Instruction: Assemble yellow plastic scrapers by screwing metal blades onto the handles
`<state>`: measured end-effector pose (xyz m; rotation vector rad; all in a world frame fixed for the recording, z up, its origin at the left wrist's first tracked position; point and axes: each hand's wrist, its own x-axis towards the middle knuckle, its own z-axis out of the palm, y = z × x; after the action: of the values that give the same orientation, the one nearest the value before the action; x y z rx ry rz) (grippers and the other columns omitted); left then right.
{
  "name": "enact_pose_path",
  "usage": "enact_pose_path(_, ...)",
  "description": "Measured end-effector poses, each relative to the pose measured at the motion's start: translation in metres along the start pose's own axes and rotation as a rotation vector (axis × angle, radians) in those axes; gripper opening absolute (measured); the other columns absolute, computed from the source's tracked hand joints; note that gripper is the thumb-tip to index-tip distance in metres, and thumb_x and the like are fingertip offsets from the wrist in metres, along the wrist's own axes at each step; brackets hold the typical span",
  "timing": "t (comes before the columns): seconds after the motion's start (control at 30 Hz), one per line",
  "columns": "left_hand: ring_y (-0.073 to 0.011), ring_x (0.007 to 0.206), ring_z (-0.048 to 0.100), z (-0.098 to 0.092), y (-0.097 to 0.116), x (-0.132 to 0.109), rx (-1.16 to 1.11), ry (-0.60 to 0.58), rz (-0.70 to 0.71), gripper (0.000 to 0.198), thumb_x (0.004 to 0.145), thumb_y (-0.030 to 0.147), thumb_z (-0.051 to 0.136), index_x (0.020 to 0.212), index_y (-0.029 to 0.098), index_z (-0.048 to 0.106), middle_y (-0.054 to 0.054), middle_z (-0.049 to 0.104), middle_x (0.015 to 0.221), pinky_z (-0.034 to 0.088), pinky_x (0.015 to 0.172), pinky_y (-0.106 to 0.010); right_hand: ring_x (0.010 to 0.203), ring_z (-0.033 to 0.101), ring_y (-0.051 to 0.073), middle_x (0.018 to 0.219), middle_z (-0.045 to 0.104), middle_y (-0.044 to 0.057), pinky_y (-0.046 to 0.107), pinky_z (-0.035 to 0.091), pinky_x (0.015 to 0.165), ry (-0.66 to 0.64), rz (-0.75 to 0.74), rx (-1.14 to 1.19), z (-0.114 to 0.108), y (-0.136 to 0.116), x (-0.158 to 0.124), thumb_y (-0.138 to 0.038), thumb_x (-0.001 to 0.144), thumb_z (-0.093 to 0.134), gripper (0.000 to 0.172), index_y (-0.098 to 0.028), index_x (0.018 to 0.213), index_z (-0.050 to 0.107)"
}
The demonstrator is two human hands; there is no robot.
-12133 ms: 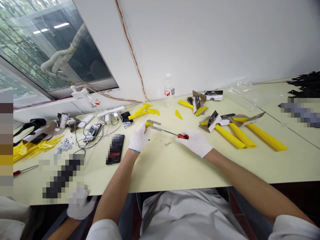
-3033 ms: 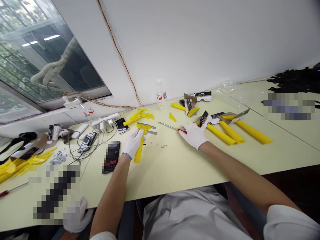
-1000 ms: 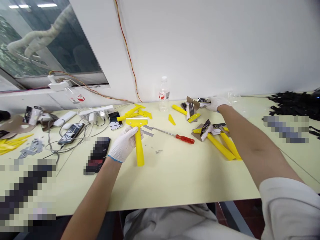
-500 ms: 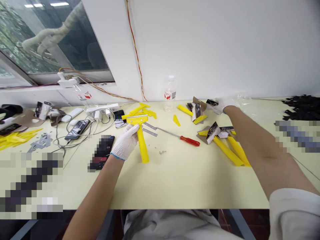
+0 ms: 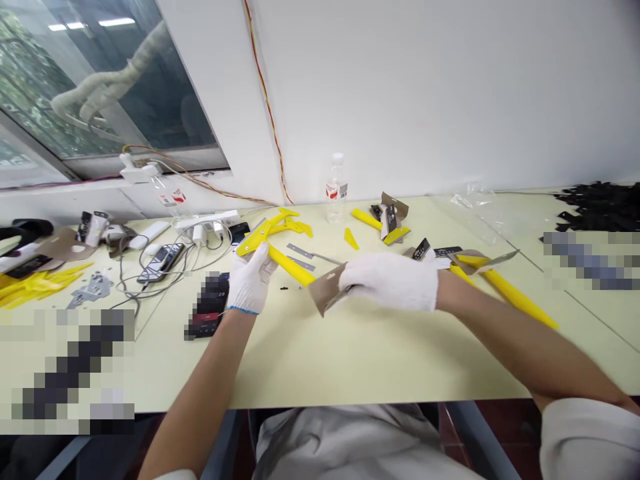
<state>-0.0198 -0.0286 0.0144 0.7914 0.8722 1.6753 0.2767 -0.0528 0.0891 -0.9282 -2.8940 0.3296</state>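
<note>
My left hand [image 5: 250, 280], in a white knit glove, is closed around a yellow scraper [image 5: 293, 267] just below its head. The scraper is tilted, its head up to the left and its handle pointing down to the right. My right hand [image 5: 390, 280], also gloved, grips a folded cardboard sleeve [image 5: 324, 292], brown on the visible side, close to the handle's end. Two flat metal blades [image 5: 300, 257] lie behind the handle. Only the shaft of a screwdriver [image 5: 326, 259] shows; its grip is hidden behind my right hand.
Scrapers with cardboard sleeves [image 5: 390, 220] lie at the back, and others [image 5: 520, 297] to the right. A plastic bottle [image 5: 337, 193] stands near the wall. Phones, cables and a power strip [image 5: 210, 219] crowd the left. Black parts [image 5: 595, 207] are heaped far right beside clear plastic [image 5: 475, 203].
My right hand has come from the back right to the middle, bringing the cardboard sleeve. The scraper in my left hand has turned, its head swinging left. A yellow scraper at right lies farther right.
</note>
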Motion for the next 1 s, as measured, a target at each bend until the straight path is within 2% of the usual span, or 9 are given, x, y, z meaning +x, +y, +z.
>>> enact_pose_path(0.03, -0.0208, 0.114, 0.078, 0.001, 0.0, -0.001, 0.011, 0.006, 0.009, 0.058, 0.074, 0.032, 0.101, 0.122, 0.023, 0.07, -0.005, 0.08, 0.114, 0.065, 0.096, -0.031, 0.1, 0.073, 0.024, 0.111, 0.08, 0.009, 0.035, 0.052, 0.09, -0.023, -0.027, -0.018, 0.007, -0.01, 0.009, -0.017, 0.107, 0.063, 0.021, -0.021, 0.11, 0.083)
enact_pose_path(0.17, -0.0213, 0.11, 0.079, -0.002, 0.0, 0.0, 0.051, 0.054, 0.042, 0.058, 0.073, 0.037, 0.102, 0.119, 0.023, 0.069, -0.005, 0.08, 0.113, 0.066, 0.093, -0.032, 0.097, 0.073, 0.025, 0.11, 0.08, 0.01, 0.034, 0.048, 0.083, -0.078, -0.028, -0.091, 0.015, -0.027, 0.036, -0.018, 0.109, 0.062, 0.019, -0.019, 0.11, 0.081)
enact_pose_path(0.27, -0.0185, 0.105, 0.079, -0.008, 0.006, 0.007, 0.027, 0.129, 0.117, 0.051, 0.074, 0.034, 0.101, 0.112, 0.023, 0.07, -0.004, 0.08, 0.116, 0.066, 0.092, -0.03, 0.096, 0.073, 0.024, 0.109, 0.08, 0.01, 0.032, 0.045, 0.077, -0.117, -0.004, -0.103, 0.01, -0.031, 0.039, -0.013, 0.106, 0.065, 0.017, -0.019, 0.107, 0.08)
enact_pose_path(0.37, -0.0199, 0.111, 0.078, -0.01, 0.013, 0.01, 0.0, 0.157, 0.196, 0.046, 0.075, 0.031, 0.099, 0.11, 0.023, 0.071, -0.005, 0.08, 0.121, 0.067, 0.094, -0.03, 0.091, 0.072, 0.024, 0.105, 0.08, 0.009, 0.032, 0.041, 0.072, -0.126, 0.029, -0.087, 0.009, -0.03, 0.038, -0.012, 0.105, 0.065, 0.017, -0.019, 0.103, 0.08)
enact_pose_path(0.47, -0.02, 0.108, 0.079, -0.005, 0.012, 0.005, 0.042, 0.132, 0.156, 0.046, 0.076, 0.033, 0.098, 0.11, 0.022, 0.071, -0.007, 0.08, 0.121, 0.066, 0.087, -0.027, 0.088, 0.07, 0.024, 0.101, 0.079, 0.009, 0.032, 0.038, 0.069, -0.06, 0.043, -0.08, 0.014, -0.025, 0.041, -0.017, 0.107, 0.066, 0.015, -0.019, 0.103, 0.08)
enact_pose_path(0.57, -0.0194, 0.096, 0.079, 0.004, 0.003, -0.007, 0.118, 0.11, 0.096, 0.059, 0.07, 0.032, 0.101, 0.118, 0.021, 0.069, -0.008, 0.08, 0.115, 0.066, 0.079, -0.026, 0.091, 0.069, 0.024, 0.103, 0.078, 0.009, 0.032, 0.038, 0.072, 0.029, 0.028, -0.074, 0.021, -0.022, 0.046, -0.021, 0.108, 0.066, 0.014, -0.019, 0.107, 0.08)
enact_pose_path(0.73, -0.0193, 0.092, 0.079, 0.017, -0.006, -0.018, 0.198, 0.084, 0.056, 0.076, 0.07, 0.027, 0.101, 0.135, 0.024, 0.061, -0.01, 0.078, 0.121, 0.065, 0.072, -0.025, 0.088, 0.065, 0.024, 0.1, 0.076, 0.009, 0.034, 0.037, 0.075, 0.087, 0.022, -0.227, 0.017, -0.03, 0.05, -0.008, 0.102, 0.067, 0.016, -0.018, 0.109, 0.078)
enact_pose_path(0.87, -0.018, 0.089, 0.078, 0.02, 0.003, -0.011, 0.253, 0.161, 0.123, 0.079, 0.072, 0.024, 0.1, 0.138, 0.027, 0.058, -0.01, 0.076, 0.127, 0.067, 0.073, -0.027, 0.085, 0.063, 0.024, 0.1, 0.077, 0.009, 0.036, 0.033, 0.072, 0.069, -0.017, -0.357, 0.014, -0.038, 0.048, -0.009, 0.105, 0.061, 0.019, -0.02, 0.105, 0.077)
enact_pose_path(1.0, -0.0183, 0.085, 0.077, 0.017, 0.017, 0.0, 0.255, 0.146, 0.114, 0.075, 0.074, 0.024, 0.1, 0.136, 0.027, 0.058, -0.009, 0.076, 0.121, 0.068, 0.071, -0.029, 0.086, 0.063, 0.026, 0.098, 0.076, 0.01, 0.038, 0.029, 0.069, 0.177, -0.04, -0.425, 0.015, -0.037, 0.042, -0.009, 0.109, 0.052, 0.026, -0.019, 0.11, 0.076)
